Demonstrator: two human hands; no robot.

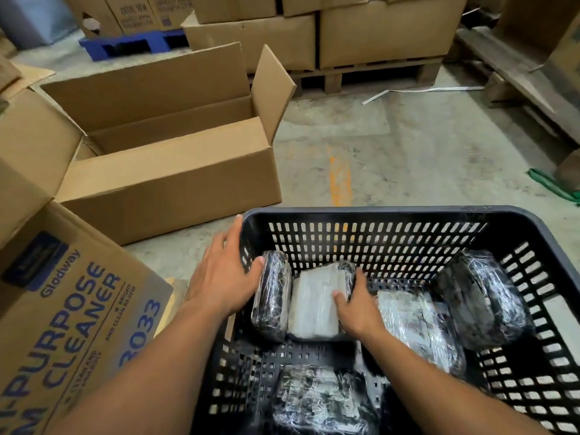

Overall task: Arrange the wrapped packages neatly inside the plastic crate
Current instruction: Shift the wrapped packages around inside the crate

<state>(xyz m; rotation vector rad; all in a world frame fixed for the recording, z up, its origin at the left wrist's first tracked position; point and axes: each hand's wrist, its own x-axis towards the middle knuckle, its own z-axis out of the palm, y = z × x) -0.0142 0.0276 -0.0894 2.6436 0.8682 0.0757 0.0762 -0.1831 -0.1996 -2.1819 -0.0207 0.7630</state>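
Observation:
A black plastic crate [376, 213] with slotted walls stands on the floor in front of me. Several packages wrapped in clear film lie inside. A black package [273, 293] stands on edge against the left wall, and my left hand [219, 277] lies flat over the crate's left rim with its thumb touching it. Beside it lies a grey-white package [314, 306]; my right hand [354, 306] grips its right edge. A pale package [417, 328] lies in the middle, a black one [480, 296] leans on the right wall, and another [317, 400] lies near me.
An open cardboard box [175, 171] stands on the concrete floor to the left of the crate. A printed cleaner carton [62, 324] is at my near left. Stacked cartons on pallets [345, 42] line the back, and a wooden pallet [518, 83] lies at the right.

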